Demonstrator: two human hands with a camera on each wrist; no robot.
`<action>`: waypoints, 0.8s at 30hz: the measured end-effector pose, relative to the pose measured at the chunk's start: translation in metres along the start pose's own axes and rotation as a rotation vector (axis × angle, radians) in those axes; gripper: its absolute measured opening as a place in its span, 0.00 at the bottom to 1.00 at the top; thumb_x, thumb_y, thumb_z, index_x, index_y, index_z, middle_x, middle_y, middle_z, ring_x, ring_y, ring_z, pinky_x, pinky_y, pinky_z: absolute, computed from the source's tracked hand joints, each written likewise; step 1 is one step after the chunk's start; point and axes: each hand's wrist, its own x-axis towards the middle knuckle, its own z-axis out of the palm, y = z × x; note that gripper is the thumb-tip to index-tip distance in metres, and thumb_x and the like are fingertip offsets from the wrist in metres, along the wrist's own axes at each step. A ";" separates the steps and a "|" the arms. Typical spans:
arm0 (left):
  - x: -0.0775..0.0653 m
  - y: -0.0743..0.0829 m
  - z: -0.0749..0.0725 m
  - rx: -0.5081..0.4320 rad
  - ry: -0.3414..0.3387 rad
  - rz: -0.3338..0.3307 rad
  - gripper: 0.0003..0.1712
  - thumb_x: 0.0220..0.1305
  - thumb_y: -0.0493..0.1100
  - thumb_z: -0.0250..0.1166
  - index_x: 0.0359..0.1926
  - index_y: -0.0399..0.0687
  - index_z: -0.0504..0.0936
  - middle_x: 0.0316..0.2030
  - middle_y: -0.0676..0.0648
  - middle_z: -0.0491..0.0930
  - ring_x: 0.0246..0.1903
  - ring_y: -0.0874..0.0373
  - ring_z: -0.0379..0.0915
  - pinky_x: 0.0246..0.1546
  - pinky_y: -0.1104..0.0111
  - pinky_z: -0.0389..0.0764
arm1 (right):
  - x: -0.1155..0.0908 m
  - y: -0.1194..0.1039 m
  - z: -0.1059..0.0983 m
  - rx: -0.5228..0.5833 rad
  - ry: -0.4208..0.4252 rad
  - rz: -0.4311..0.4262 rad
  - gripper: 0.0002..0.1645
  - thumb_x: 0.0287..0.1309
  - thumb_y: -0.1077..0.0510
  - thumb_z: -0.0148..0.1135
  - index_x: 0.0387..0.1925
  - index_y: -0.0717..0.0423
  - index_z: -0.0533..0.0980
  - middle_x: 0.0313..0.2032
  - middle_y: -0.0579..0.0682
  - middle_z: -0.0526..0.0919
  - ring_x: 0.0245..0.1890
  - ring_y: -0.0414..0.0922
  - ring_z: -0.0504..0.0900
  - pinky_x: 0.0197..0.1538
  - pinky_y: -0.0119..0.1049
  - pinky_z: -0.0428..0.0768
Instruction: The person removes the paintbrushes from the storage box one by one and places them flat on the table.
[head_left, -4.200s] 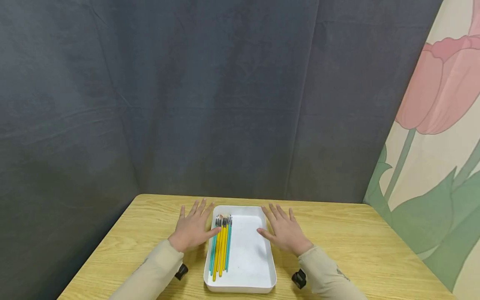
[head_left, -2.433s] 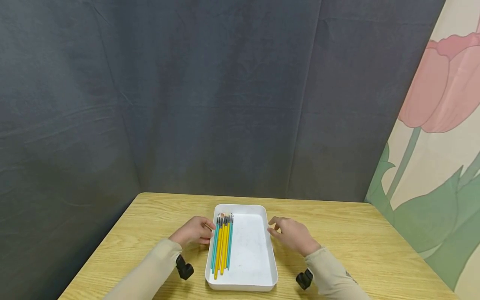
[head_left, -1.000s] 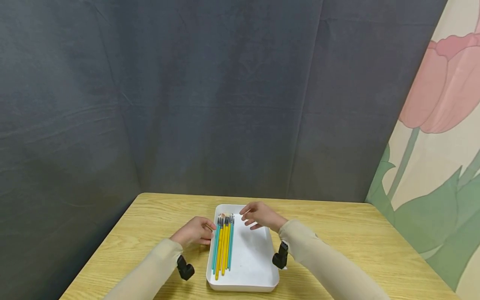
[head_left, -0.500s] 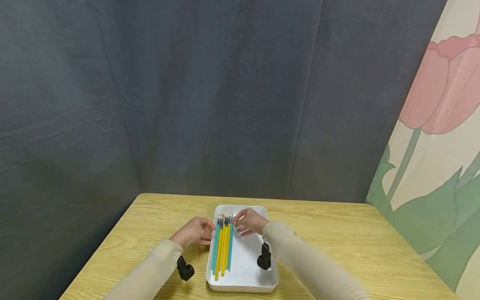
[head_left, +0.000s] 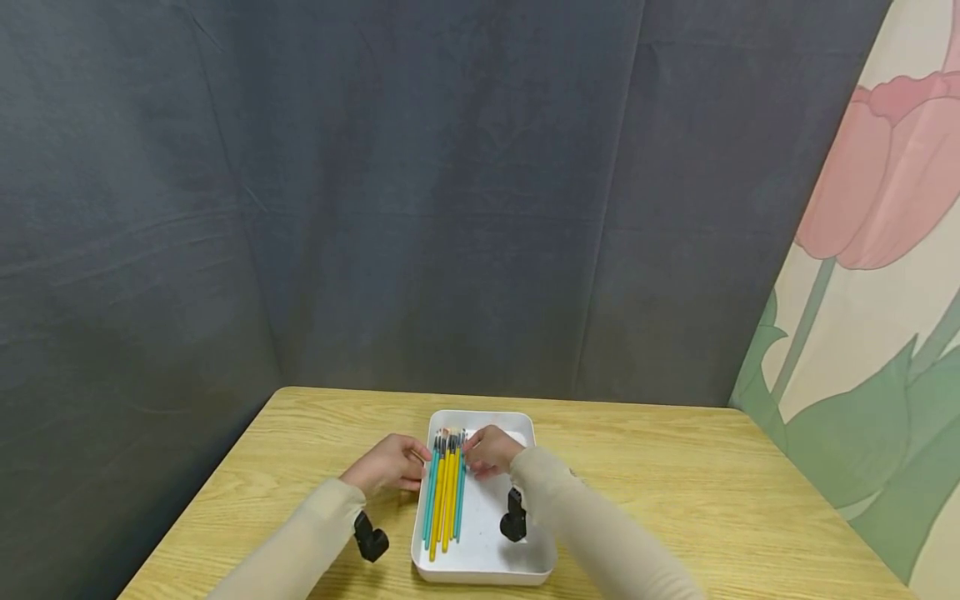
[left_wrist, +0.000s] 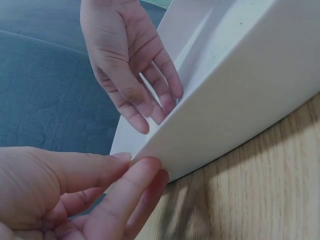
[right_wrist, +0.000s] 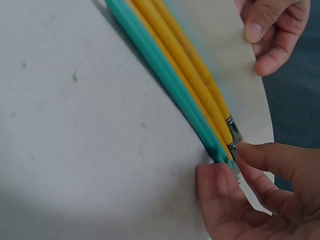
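Observation:
A white tray [head_left: 483, 575] holds several paintbrushes [head_left: 444, 500] with yellow and teal handles, lying along its left side with bristles toward the far end. My left hand [head_left: 388, 462] pinches the tray's left rim, thumb over the edge and fingers against the outer wall, as the left wrist view shows. Over the tray, my right hand [head_left: 493, 450] is at the far ends of the brushes. In the right wrist view its thumb and fingertips lie on either side of the metal ferrules, pinching there; the bristles are hidden behind the fingers.
The tray stands on a wooden table [head_left: 645, 492]. Dark grey cloth [head_left: 450, 200] hangs behind and to the left of it. On the right is a wall with a painted tulip [head_left: 885, 175]. Each wrist carries a small black camera [head_left: 370, 537].
From spread beside the tray, both hands came to its sides. My left hand took the left rim. My right hand then moved left over the tray to the brush ends. The brushes look unmoved.

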 end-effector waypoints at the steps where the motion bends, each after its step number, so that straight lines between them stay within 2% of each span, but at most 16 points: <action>1: 0.000 0.000 0.000 -0.003 0.001 0.000 0.11 0.60 0.25 0.61 0.45 0.30 0.77 0.33 0.39 0.76 0.29 0.54 0.77 0.31 0.65 0.85 | 0.001 0.001 0.001 -0.001 0.001 0.006 0.06 0.55 0.71 0.62 0.36 0.63 0.78 0.23 0.49 0.74 0.22 0.41 0.71 0.30 0.33 0.83; 3: 0.000 0.000 0.000 -0.005 0.001 -0.003 0.11 0.59 0.25 0.61 0.45 0.30 0.77 0.33 0.39 0.76 0.29 0.54 0.77 0.31 0.65 0.85 | 0.004 0.003 0.004 -0.006 0.009 0.004 0.06 0.54 0.71 0.62 0.35 0.62 0.78 0.22 0.49 0.72 0.21 0.40 0.70 0.28 0.31 0.82; 10: -0.002 0.001 0.000 0.001 -0.016 0.001 0.12 0.60 0.25 0.61 0.46 0.30 0.76 0.34 0.39 0.76 0.30 0.54 0.78 0.33 0.64 0.85 | 0.005 0.005 0.007 -0.038 0.028 -0.020 0.08 0.49 0.74 0.62 0.32 0.63 0.77 0.25 0.51 0.77 0.21 0.41 0.73 0.24 0.29 0.80; 16: -0.003 0.003 0.000 -0.010 -0.017 0.006 0.13 0.59 0.25 0.61 0.46 0.29 0.76 0.33 0.38 0.76 0.29 0.55 0.77 0.32 0.64 0.85 | 0.007 0.002 0.008 -0.058 0.029 -0.007 0.10 0.47 0.76 0.64 0.30 0.63 0.75 0.22 0.50 0.74 0.19 0.41 0.72 0.23 0.29 0.80; 24: 0.000 0.003 0.000 -0.004 -0.019 0.006 0.12 0.60 0.25 0.61 0.46 0.30 0.76 0.32 0.40 0.75 0.28 0.55 0.76 0.31 0.65 0.85 | 0.008 0.001 0.010 -0.197 0.052 -0.044 0.14 0.43 0.75 0.68 0.24 0.60 0.71 0.18 0.49 0.70 0.16 0.41 0.71 0.21 0.30 0.80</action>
